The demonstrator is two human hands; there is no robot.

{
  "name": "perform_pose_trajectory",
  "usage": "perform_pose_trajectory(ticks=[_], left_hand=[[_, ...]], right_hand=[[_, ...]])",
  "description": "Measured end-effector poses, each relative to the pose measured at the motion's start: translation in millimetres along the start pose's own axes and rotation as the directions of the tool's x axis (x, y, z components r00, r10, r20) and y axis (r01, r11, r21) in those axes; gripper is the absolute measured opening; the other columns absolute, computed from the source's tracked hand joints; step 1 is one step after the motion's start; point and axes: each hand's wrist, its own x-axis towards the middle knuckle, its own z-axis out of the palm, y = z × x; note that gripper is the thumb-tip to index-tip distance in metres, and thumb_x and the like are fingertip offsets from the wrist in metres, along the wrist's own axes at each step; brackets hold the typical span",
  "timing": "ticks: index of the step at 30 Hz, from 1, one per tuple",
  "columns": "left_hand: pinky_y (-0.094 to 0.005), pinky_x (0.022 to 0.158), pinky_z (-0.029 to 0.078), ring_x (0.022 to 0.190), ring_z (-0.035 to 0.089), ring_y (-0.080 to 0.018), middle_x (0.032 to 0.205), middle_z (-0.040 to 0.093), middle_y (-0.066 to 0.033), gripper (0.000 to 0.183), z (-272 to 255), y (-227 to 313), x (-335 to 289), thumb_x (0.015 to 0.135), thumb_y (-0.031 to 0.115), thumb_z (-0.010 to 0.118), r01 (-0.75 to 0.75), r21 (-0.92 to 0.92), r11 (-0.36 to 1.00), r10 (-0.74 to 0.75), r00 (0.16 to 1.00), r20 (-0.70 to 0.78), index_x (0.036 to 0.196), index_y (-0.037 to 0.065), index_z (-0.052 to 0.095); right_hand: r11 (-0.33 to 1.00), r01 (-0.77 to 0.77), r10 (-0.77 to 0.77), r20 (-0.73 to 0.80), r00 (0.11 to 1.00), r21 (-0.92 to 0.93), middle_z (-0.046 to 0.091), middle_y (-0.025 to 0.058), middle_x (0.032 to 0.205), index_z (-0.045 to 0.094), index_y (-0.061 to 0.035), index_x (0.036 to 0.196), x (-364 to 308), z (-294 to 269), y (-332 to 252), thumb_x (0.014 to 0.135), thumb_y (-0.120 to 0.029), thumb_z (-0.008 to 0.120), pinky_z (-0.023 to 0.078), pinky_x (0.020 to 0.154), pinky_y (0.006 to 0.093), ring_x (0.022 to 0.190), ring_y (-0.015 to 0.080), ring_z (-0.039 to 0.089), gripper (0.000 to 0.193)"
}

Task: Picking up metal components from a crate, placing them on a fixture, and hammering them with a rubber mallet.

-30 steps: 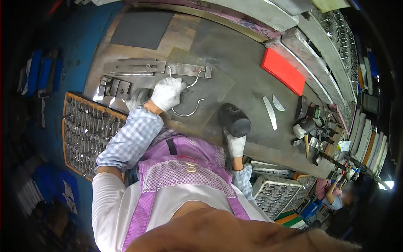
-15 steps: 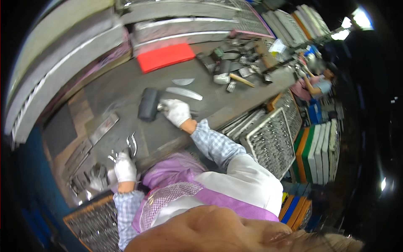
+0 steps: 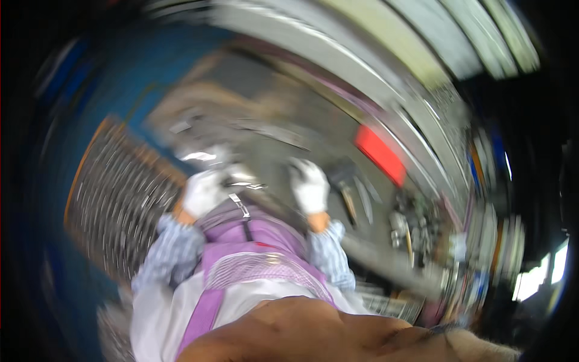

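Motion smears the head view. My white-gloved left hand (image 3: 205, 193) is over the bench's near edge, its fingers too blurred to read. Right beside its fingertips lie shiny metal pieces (image 3: 244, 179); whether it grips any does not show. My right hand (image 3: 310, 188), also gloved in white, hovers at the bench with its fingers somewhat apart and nothing visible in them. Just right of it, a black-headed mallet (image 3: 344, 173) rests on the bench, its wooden handle (image 3: 348, 205) pointing toward me. Pale curved metal blades (image 3: 363, 199) lie beyond the mallet.
A flat red block (image 3: 381, 155) sits at the bench's far right side, before long stacked grey-white trays (image 3: 386, 78). Blurred metal parts (image 3: 416, 229) crowd the right end. An orange-edged tray (image 3: 120, 199) full of metal pieces stands at my left.
The whole view has swung round toward the left. My right hand has let go of the mallet, which now lies on the bench, and has come nearer my left hand.
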Motion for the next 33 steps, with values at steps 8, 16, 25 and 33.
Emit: perform_pose_trajectory(ticks=[8, 16, 25, 33], left_hand=[[-0.0376, 0.075, 0.055, 0.081, 0.068, -0.0287, 0.088, 0.070, -0.0127, 0.029, -127.7, -89.7, -173.2, 0.079, 0.030, 0.070, 0.684, 0.028, 0.729, -0.596, 0.655, -0.465, 0.095, 0.006, 0.069], [-0.0404, 0.080, 0.055, 0.089, 0.068, -0.0350, 0.094, 0.069, -0.0203, 0.035, -277.1, -241.6, -327.1, 0.081, 0.029, 0.068, 0.977, 0.054, 0.205, -0.574, 0.165, -0.802, 0.108, 0.006, 0.068], [-0.0318, 0.085, 0.050, 0.094, 0.065, -0.0213, 0.101, 0.070, -0.0107, 0.040, -359.1, -446.0, -366.1, 0.076, 0.026, 0.075, 0.778, -0.386, 0.496, -0.625, 0.010, -0.781, 0.110, 0.006, 0.066], [-0.0329, 0.073, 0.056, 0.088, 0.066, -0.0165, 0.098, 0.069, -0.0032, 0.026, -356.4, -516.0, -412.8, 0.084, 0.011, 0.071, 0.193, -0.858, 0.476, -0.797, -0.318, -0.513, 0.109, 0.013, 0.069]], right_hand=[[0.868, 0.354, -0.461, 0.297, 0.836, 0.349, 0.067, 0.0104, 0.098, 0.068, -0.0135, 0.103, 30.3, 84.4, -84.6, 0.085, -0.008, 0.063, 0.051, 0.081, 0.0401, 0.090, 0.0308, 0.064, 0.020], [0.872, 0.390, -0.481, 0.368, 0.796, 0.296, 0.068, 0.0085, 0.097, 0.069, -0.0133, 0.101, 35.7, 99.5, -87.1, 0.080, -0.003, 0.067, 0.051, 0.078, 0.0379, 0.087, 0.0284, 0.066, 0.023], [0.961, 0.208, -0.270, 0.472, 0.839, 0.181, 0.069, 0.0108, 0.090, 0.070, -0.0122, 0.100, 13.5, 110.7, -82.3, 0.075, -0.001, 0.067, 0.052, 0.077, 0.0383, 0.084, 0.0300, 0.066, 0.028], [0.958, 0.269, -0.277, 0.532, 0.800, 0.095, 0.070, 0.0099, 0.087, 0.073, -0.0102, 0.093, 10.1, 121.0, -101.8, 0.079, -0.002, 0.067, 0.052, 0.075, 0.0344, 0.079, 0.0263, 0.067, 0.017]])
